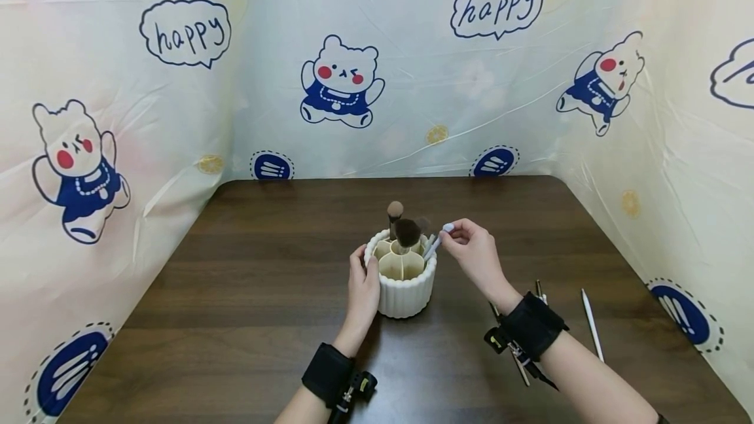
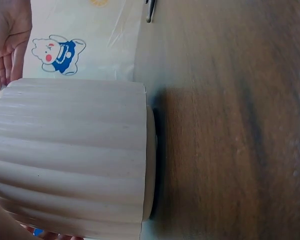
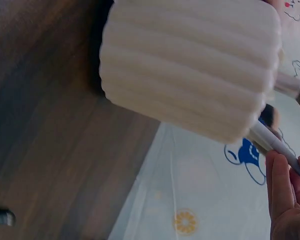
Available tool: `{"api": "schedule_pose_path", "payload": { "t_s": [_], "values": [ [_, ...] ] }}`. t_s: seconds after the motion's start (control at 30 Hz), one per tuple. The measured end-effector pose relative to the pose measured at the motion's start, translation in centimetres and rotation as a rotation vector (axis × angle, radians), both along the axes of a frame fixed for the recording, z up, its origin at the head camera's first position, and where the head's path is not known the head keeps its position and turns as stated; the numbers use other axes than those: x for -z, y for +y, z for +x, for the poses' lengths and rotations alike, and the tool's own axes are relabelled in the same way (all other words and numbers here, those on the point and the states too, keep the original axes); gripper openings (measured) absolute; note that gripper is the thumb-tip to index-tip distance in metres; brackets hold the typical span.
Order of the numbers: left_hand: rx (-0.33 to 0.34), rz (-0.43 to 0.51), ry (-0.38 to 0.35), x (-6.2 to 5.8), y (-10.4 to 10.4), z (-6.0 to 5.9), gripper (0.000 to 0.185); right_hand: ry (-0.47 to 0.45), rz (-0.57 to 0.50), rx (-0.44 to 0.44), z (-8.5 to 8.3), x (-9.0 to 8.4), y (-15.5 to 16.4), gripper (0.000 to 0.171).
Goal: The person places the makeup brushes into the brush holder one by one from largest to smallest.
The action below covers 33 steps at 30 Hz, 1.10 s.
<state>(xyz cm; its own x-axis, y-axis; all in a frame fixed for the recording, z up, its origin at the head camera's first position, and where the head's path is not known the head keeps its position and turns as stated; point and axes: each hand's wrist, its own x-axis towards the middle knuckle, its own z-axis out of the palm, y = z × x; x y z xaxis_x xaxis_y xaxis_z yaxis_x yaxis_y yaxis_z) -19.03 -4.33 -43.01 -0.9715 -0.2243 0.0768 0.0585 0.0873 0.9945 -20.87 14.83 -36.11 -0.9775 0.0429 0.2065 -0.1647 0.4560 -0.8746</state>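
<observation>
Centre frame: left hand [image 1: 362, 286] steadying holder [image 1: 402, 280], fingers wrapped around its side. Right hand [image 1: 474, 250] pinching pen [image 1: 434, 243] over the right compartment. Risk: snagging the rim, tipping holder, spilling 2 brushes [image 1: 403, 228].

The word "happy" is handwritten in a dark blue speech bubble [image 1: 185, 33] on the printed backdrop [image 1: 412, 84], left of the middle bear [image 1: 341, 80]; a 2nd "happy" bubble [image 1: 498, 5] sits to that bear's right; nothing else is legible
</observation>
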Motion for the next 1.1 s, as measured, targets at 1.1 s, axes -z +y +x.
{"api": "schedule_pose_path", "payload": {
  "t_s": [1.1],
  "values": [
    [-0.009,-0.027,0.013,0.3,0.0,-0.2,0.043,-0.110,0.054,-0.035,1.4,2.3,-1.0,0.030]
  ]
}}
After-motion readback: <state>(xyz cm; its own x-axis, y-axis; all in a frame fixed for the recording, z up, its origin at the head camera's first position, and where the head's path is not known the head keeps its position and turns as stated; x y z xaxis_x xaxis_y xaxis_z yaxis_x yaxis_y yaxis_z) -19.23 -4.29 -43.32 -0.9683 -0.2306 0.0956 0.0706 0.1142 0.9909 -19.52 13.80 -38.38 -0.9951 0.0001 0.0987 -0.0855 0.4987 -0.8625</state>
